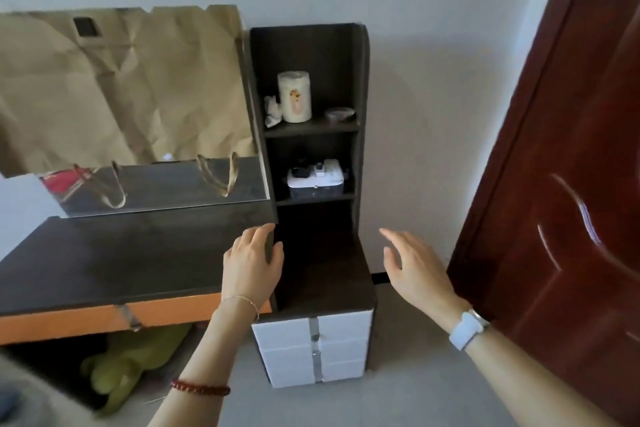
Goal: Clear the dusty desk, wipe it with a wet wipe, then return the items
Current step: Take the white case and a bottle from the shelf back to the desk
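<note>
The dark desk top (114,260) stretches across the left, bare and dull with an orange front edge. My left hand (251,260) grips its right end, fingers on top and thumb curled round the side panel. My right hand (412,267) hovers open to the right of the shelf unit (360,87), fingers spread, holding nothing. On the upper shelf stand a white paper roll (294,97), a crumpled tissue (273,111) and a small dish (340,113). The middle shelf holds a white box (317,180) with small chargers on it.
A mirror (156,184) covered by a brown paper bag (117,87) leans at the desk's back. White drawers (311,347) sit under the shelf unit. A green plush toy (128,364) lies under the desk. A dark red door (561,184) stands at the right.
</note>
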`<state>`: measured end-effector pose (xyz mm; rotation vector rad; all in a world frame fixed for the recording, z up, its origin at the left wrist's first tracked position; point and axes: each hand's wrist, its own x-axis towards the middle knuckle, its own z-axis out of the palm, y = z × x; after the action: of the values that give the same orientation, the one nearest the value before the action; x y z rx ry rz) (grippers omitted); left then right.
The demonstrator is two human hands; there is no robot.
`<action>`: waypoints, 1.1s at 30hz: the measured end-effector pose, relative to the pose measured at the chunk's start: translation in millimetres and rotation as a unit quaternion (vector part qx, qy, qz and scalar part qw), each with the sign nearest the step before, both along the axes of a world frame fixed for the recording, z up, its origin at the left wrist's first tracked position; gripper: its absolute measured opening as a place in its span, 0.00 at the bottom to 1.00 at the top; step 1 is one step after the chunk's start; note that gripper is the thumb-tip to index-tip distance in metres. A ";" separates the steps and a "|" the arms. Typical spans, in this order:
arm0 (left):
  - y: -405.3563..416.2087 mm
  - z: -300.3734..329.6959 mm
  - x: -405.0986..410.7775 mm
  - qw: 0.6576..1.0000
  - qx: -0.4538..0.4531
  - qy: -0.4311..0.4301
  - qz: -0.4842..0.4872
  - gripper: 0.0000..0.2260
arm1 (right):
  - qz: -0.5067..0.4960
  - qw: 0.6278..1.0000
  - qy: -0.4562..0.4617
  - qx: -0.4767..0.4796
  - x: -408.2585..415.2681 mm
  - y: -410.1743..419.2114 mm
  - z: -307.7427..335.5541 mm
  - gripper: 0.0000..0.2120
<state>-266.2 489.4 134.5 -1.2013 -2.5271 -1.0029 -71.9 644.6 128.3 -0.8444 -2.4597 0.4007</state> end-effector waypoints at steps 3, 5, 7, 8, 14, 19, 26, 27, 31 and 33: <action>15.8 -10.3 -36.9 1.000 0.010 -0.023 0.018 0.16 | 0.016 0.999 -0.005 -0.028 -48.1 26.2 -5.5 0.18; 36.9 -17.2 -63.0 0.999 0.018 -0.044 0.023 0.16 | 0.017 0.999 -0.004 -0.043 -83.0 53.4 -12.1 0.19; 61.0 -22.6 -85.3 0.998 0.020 -0.057 0.020 0.16 | 0.016 0.998 0.002 -0.059 -114.2 80.4 -19.3 0.19; 78.7 -26.8 -99.1 0.998 0.018 -0.062 0.018 0.16 | 0.011 0.998 0.008 -0.068 -133.0 98.4 -24.8 0.19; 199.8 -36.4 -165.9 0.994 -0.031 -0.093 -0.046 0.17 | -0.042 0.992 -0.016 -0.121 -239.1 197.7 -57.4 0.22; 272.7 -48.5 -195.4 0.983 -0.096 -0.136 -0.081 0.18 | -0.140 0.975 -0.133 -0.105 -303.1 242.7 -76.1 0.35; 329.4 -66.5 -220.8 0.964 -0.194 -0.144 -0.116 0.22 | -0.195 0.964 -0.142 -0.112 -331.2 261.9 -100.2 0.29; 335.6 -69.1 -222.2 0.960 -0.205 -0.147 -0.124 0.23 | -0.200 0.964 -0.129 -0.118 -330.1 262.3 -100.0 0.27; 356.0 -79.1 -221.4 0.950 -0.241 -0.146 -0.133 0.29 | -0.170 0.978 -0.016 -0.122 -308.2 251.4 -102.6 0.17; 365.4 -82.7 -221.7 0.949 -0.264 -0.126 -0.121 0.29 | -0.178 0.970 0.027 -0.161 -287.7 238.6 -104.7 0.18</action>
<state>-487.9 854.8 51.8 -1.6473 -3.0273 -0.5536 -359.5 883.2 23.6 -1.3614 -2.1613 0.6871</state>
